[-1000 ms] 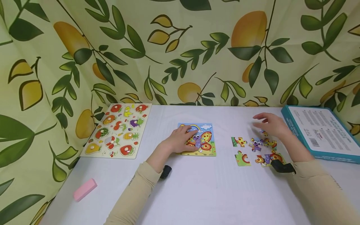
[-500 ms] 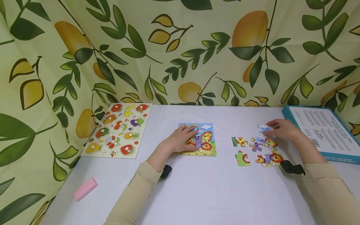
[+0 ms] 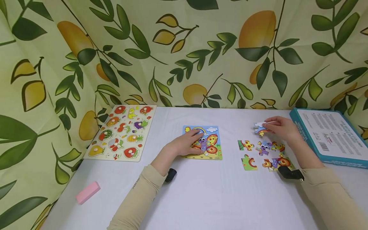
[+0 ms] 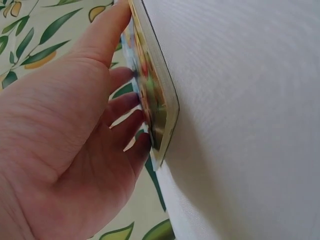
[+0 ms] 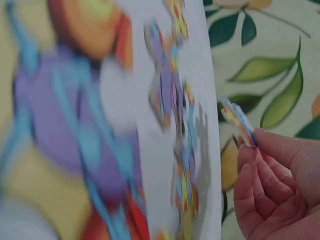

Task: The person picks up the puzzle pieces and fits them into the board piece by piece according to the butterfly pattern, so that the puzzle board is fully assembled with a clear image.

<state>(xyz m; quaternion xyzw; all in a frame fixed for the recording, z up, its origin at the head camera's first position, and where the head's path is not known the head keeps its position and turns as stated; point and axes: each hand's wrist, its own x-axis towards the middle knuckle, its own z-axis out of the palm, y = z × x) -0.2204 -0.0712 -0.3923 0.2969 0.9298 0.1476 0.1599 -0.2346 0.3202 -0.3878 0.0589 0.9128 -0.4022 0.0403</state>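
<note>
My left hand (image 3: 185,143) rests on a square butterfly puzzle board (image 3: 213,140), covering its left part. Seen from the left wrist, the fingertips touch the printed face of the board (image 4: 159,107) and the thumb lies along its edge. My right hand (image 3: 283,128) pinches a jigsaw piece (image 3: 260,127) with sky, cloud and rainbow print, between thumb and fingers. In the right wrist view this piece (image 5: 240,120) is held edge-on above the table. Several loose jigsaw pieces (image 3: 249,162) lie below the right hand, among them one with the butterfly's purple face (image 3: 265,147).
A fruit peg board (image 3: 123,134) lies at the back left. Nearer the front left is a pink block (image 3: 88,192). A teal-edged box (image 3: 333,137) lies at the right. Patterned cloth (image 3: 172,64) hangs behind and to the left of the white table (image 3: 207,195).
My right hand reached down to the top of the loose pieces, took hold of the cloud piece, and has raised it, moving slightly left. The left hand stays on the board.
</note>
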